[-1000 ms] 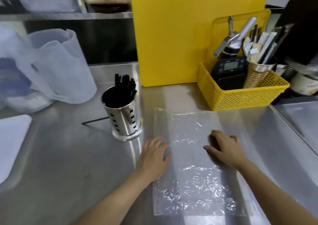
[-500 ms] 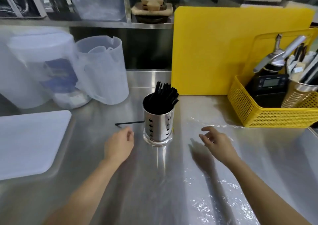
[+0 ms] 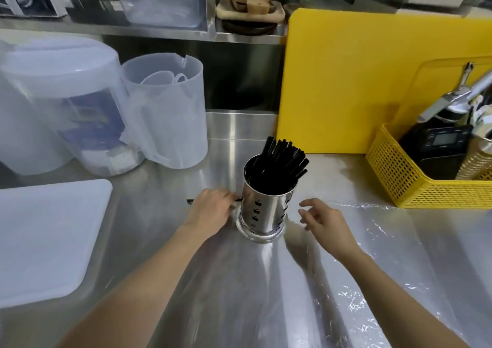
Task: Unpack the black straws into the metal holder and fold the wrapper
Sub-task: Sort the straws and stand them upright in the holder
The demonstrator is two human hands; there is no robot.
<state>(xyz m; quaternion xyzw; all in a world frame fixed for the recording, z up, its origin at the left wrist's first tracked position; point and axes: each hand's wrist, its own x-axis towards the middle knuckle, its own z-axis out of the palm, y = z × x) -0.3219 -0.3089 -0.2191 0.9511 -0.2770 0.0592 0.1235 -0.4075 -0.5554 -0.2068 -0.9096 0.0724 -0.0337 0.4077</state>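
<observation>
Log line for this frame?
left hand: over stray straw beside metal holder, grip unclear | right hand: open, right of holder | straws: in holder | wrapper: flat, unfolded

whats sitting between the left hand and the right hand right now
In the head view, the metal holder full of black straws stands between the left hand and the right hand.

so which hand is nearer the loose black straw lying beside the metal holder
Left. The left hand is over the loose black straw, covering its middle, left of the metal holder. The right hand is on the holder's other side, apart from the straw.
</observation>
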